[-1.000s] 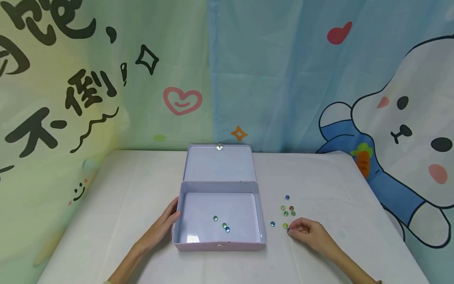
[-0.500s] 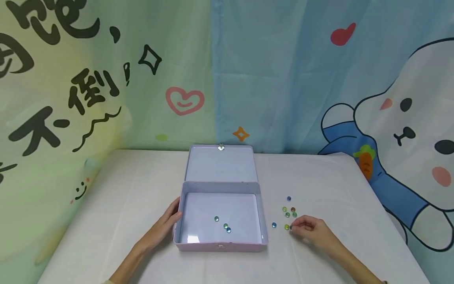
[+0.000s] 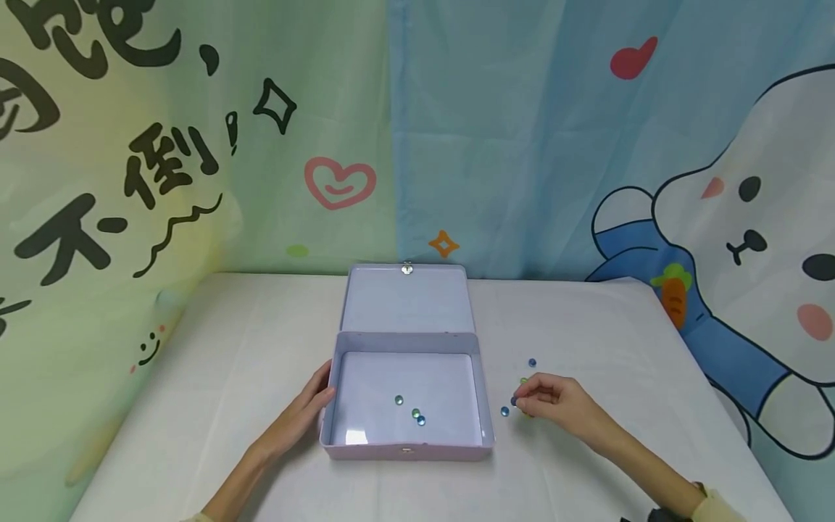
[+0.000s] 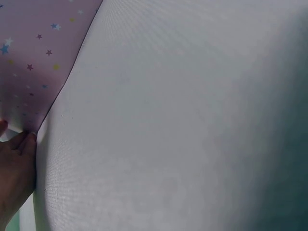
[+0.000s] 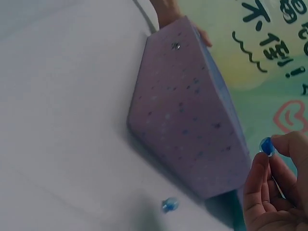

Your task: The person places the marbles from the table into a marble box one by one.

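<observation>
My right hand (image 3: 557,406) pinches a clear glass marble with a blue core (image 5: 267,146) between thumb and fingertips. It is raised above the white tablecloth, right of a lilac hinged box (image 3: 407,452). The box lies with its lid folded back; its outside is printed with small stars. My left hand (image 3: 303,406) holds the box's left wall, thumb at the rim. Inside, a green marble (image 3: 399,400) lies apart from a touching pair, a green marble (image 3: 415,413) and a blue marble (image 3: 421,420). My right hand hides most of the loose marbles on the cloth.
A blue marble (image 3: 505,411) lies on the cloth close to the box's right side. Farther back is another blue marble (image 3: 532,362); a yellow-green marble (image 3: 524,380) shows past my right fingers. Behind the table hangs a printed curtain (image 3: 470,145).
My right hand has lifted the blue marble from the cloth and moved up and left, toward the box, now covering several other marbles. My left hand stays at the box.
</observation>
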### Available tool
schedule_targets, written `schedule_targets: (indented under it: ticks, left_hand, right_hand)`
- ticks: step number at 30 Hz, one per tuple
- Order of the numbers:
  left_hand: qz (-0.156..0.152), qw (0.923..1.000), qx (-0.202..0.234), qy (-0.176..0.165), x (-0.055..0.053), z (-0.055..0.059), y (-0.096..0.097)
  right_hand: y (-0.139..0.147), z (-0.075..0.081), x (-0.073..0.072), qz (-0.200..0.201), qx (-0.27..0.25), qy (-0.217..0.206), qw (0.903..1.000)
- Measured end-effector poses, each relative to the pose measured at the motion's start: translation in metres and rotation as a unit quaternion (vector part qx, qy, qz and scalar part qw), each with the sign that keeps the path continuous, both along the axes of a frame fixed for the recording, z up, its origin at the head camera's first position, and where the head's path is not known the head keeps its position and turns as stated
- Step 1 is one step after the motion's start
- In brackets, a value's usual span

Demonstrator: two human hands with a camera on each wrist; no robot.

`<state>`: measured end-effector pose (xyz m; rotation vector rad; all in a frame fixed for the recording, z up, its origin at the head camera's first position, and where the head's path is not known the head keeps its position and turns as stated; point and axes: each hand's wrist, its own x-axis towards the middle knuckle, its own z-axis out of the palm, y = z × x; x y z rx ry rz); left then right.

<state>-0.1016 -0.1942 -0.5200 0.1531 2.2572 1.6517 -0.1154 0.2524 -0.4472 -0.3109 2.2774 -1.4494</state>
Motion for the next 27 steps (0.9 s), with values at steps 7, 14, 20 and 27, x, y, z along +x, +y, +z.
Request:
schedule_targets:
  ticks: [7, 14, 20, 27]
  left_hand:
    - [0.002, 1.0000, 0.000, 0.003, 0.001, 0.000, -0.001]
    - [-0.004, 1.0000, 0.002, 0.004, -0.001, -0.001, -0.001]
    - [-0.002, 1.0000, -0.002, 0.002, -0.002, 0.000, -0.001]
    - [0.000, 1.0000, -0.002, 0.002, -0.001, 0.000, 0.000]
  right_hand:
    - [-0.028, 0.025, -0.013, 0.040, 0.004, 0.023, 0.9989]
    - [-0.054, 0.030, -0.026, 0.053, 0.011, 0.037, 0.9979]
    - [-0.071, 0.034, -0.038, 0.083, 0.011, 0.071, 0.9939]
    - [-0.094, 0.038, -0.050, 0.113, 0.007, 0.083, 0.9901]
